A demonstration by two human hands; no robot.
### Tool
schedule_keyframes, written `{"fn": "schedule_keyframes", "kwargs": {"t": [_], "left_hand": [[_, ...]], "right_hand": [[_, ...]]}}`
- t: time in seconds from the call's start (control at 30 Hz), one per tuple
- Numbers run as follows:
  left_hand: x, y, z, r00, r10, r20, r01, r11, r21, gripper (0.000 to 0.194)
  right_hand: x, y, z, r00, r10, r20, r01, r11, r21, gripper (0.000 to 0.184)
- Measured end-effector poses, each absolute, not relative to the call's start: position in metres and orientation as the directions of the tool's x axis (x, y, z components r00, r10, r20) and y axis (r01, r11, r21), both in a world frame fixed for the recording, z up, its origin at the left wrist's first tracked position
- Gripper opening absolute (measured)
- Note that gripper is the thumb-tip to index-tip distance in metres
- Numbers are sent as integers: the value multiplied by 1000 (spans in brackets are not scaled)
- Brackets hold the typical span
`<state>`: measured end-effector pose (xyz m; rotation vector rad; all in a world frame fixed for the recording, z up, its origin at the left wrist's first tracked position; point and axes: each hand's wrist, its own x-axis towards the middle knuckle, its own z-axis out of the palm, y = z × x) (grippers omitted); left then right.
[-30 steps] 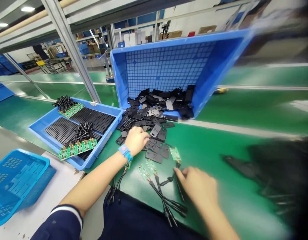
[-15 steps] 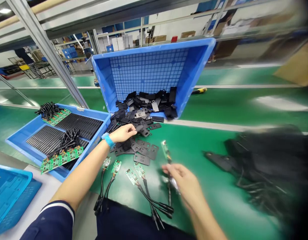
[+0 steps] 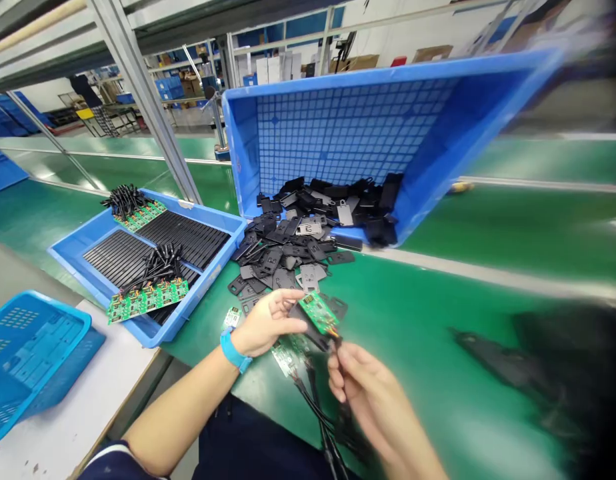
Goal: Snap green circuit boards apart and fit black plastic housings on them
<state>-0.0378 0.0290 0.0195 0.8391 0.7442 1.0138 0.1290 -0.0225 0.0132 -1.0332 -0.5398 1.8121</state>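
My left hand [image 3: 271, 323], with a blue band on its wrist, holds a black plastic case piece [image 3: 311, 327] between thumb and fingers. My right hand [image 3: 361, 380] pinches a black cable just below its green circuit board [image 3: 319, 312]. The board lies over the case piece, partly covering it; whether it sits inside, I cannot tell. Beneath my hands, more circuit boards [image 3: 287, 357] with black cables rest on the green table, partly hidden. Beyond my left hand spreads a pile of black case pieces [image 3: 273, 260].
A blue crate [image 3: 338, 133] lies tipped on its side, case pieces spilling out. To the left, a blue tray [image 3: 208, 300] holds black strips and cabled boards [image 3: 148, 300]. A light-blue basket [image 3: 43, 360] stands front left. Blurred black items [image 3: 563, 360] lie at right.
My left hand has come back from the pile with a case piece. My right hand has brought the cabled board up to it. The view has shifted.
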Motion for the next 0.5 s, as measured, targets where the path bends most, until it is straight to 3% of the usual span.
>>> {"fn": "schedule_keyframes", "kwargs": {"t": [0.1, 0.23, 0.5], "left_hand": [[-32, 24, 13, 344, 929, -134, -607, 329, 724, 46], [-28, 18, 13, 413, 899, -144, -685, 411, 601, 35], [-24, 14, 23, 378, 916, -138, -697, 379, 609, 39]], "right_hand": [[124, -25, 11, -201, 885, -419, -503, -461, -732, 20], [120, -26, 10, -194, 884, -425, -470, -464, -751, 20], [114, -25, 7, -179, 864, -470, -457, -496, -738, 24]]}}
